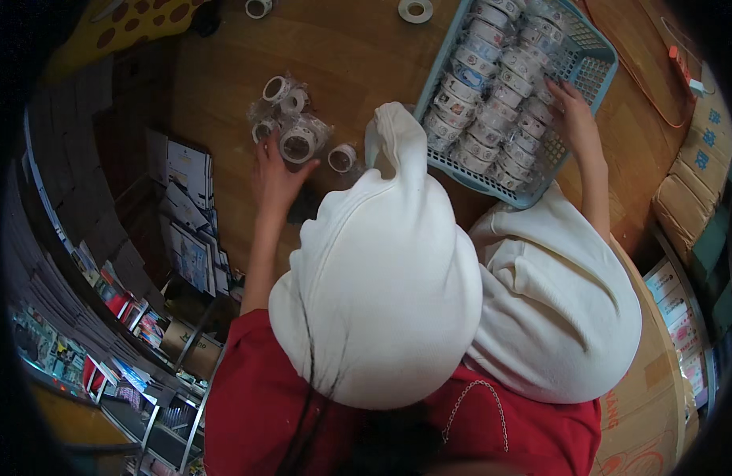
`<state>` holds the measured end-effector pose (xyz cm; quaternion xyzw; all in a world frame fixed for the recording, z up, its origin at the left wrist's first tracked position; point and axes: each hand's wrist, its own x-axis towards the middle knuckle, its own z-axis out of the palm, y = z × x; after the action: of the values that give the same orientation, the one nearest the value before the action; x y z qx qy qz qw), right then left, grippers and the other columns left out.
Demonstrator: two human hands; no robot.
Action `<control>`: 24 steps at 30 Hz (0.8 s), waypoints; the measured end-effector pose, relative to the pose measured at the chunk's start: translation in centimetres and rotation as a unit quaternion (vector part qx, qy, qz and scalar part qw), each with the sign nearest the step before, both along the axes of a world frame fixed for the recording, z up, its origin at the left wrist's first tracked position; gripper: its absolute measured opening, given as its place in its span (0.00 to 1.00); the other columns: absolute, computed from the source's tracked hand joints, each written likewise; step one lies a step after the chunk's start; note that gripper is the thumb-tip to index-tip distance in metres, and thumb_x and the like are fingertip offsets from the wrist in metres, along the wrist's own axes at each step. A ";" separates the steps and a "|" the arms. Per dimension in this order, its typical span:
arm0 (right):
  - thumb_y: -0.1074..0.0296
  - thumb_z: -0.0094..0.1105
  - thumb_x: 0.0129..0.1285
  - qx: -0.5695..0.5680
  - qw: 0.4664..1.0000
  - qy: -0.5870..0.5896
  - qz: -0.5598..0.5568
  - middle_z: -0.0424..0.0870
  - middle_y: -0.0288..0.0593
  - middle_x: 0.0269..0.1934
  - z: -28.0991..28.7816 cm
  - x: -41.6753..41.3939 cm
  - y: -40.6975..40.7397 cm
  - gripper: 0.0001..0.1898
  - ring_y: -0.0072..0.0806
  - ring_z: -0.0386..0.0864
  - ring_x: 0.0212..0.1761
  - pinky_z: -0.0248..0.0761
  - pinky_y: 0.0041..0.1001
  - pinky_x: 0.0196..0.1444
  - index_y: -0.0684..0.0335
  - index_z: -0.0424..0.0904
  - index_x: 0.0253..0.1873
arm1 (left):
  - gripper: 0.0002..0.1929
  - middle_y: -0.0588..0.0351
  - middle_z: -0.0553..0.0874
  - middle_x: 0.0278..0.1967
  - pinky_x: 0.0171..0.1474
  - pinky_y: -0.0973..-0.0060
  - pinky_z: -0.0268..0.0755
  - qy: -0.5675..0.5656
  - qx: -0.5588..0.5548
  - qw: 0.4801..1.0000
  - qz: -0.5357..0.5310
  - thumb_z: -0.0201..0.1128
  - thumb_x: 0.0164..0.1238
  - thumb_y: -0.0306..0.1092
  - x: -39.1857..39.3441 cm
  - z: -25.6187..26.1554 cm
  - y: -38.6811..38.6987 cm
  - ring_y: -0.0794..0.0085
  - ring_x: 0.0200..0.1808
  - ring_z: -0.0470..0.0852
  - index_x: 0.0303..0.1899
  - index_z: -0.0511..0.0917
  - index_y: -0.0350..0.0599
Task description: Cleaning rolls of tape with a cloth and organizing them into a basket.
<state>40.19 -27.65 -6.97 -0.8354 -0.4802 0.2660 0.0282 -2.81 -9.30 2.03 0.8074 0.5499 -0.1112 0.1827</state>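
A blue plastic basket [604, 74] holds rows of wrapped tape rolls [497, 89], standing on their edges in lines. My right hand [571, 116] reaches over the basket's right side, its fingertips at the rolls there; whether it grips one cannot be told. On the wooden floor to the left lies a loose group of rolls in clear wrap [297, 143]. My left hand [279, 172] is at the near side of this group, fingers spread around the lower rolls, with no clear grip. One more wrapped roll [342, 158] lies just right of the group.
Two single rolls [416, 10] [258, 8] lie farther off on the floor. An orange power strip [678, 65] with a cable and a cardboard box [696, 160] are at the right. Stacked booklets or flat boxes [190, 226] stand at the left. My white-clad knees rise before me.
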 end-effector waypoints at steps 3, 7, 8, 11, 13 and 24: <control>0.68 0.60 0.57 0.068 0.996 -0.006 0.054 0.62 0.51 0.65 0.7 1.6 -0.6 0.29 0.45 0.59 0.68 0.59 0.37 0.65 0.49 0.65 0.66 | 0.29 0.41 0.77 0.49 0.52 0.65 0.71 -0.044 -0.003 0.999 0.009 0.66 0.56 0.38 0.5 0.8 -0.3 0.55 0.49 0.78 0.57 0.65 0.37; 0.58 0.59 0.61 0.124 0.989 0.079 -0.025 0.62 0.53 0.66 4.7 1.7 -0.3 0.27 0.47 0.61 0.67 0.57 0.37 0.66 0.52 0.66 0.65 | 0.31 0.41 0.76 0.48 0.52 0.65 0.70 -0.110 -0.024 0.994 0.018 0.69 0.53 0.37 0.1 0.9 -0.7 0.55 0.50 0.78 0.56 0.64 0.37; 0.58 0.59 0.61 0.119 0.990 0.071 -0.032 0.62 0.53 0.66 5.5 2.2 -0.6 0.27 0.47 0.61 0.67 0.57 0.37 0.66 0.52 0.66 0.65 | 0.31 0.41 0.76 0.48 0.52 0.65 0.70 -0.126 -0.030 0.991 0.020 0.69 0.52 0.37 0.1 1.0 -0.7 0.55 0.50 0.77 0.56 0.64 0.37; 0.55 0.57 0.62 0.173 0.980 0.068 -0.074 0.67 0.51 0.63 7.3 3.1 -1.1 0.26 0.44 0.66 0.65 0.60 0.36 0.64 0.51 0.68 0.64 | 0.33 0.41 0.76 0.48 0.52 0.65 0.69 -0.164 -0.037 0.985 0.036 0.71 0.49 0.36 0.3 1.0 -0.8 0.56 0.51 0.77 0.55 0.63 0.38; 0.54 0.56 0.63 0.196 0.972 0.074 -0.110 0.72 0.50 0.59 8.8 3.4 -1.4 0.24 0.42 0.69 0.62 0.63 0.35 0.61 0.51 0.70 0.63 | 0.34 0.41 0.75 0.48 0.53 0.65 0.68 -0.187 -0.041 0.980 0.047 0.73 0.47 0.35 0.7 0.8 -0.8 0.56 0.51 0.76 0.54 0.63 0.38; 0.59 0.56 0.66 0.195 0.850 0.473 -0.124 0.78 0.41 0.52 9.4 -2.7 1.9 0.24 0.23 0.75 0.51 0.69 0.25 0.54 0.61 0.68 0.64 | 0.38 0.46 0.73 0.50 0.53 0.66 0.70 -0.377 -0.124 0.867 -0.300 0.75 0.41 0.33 21.3 -1.4 0.1 0.55 0.52 0.75 0.56 0.63 0.39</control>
<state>37.52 -25.79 2.48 -0.6385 -0.3427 0.5242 0.4473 18.53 -9.24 0.66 0.8846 0.1519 0.0849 0.4327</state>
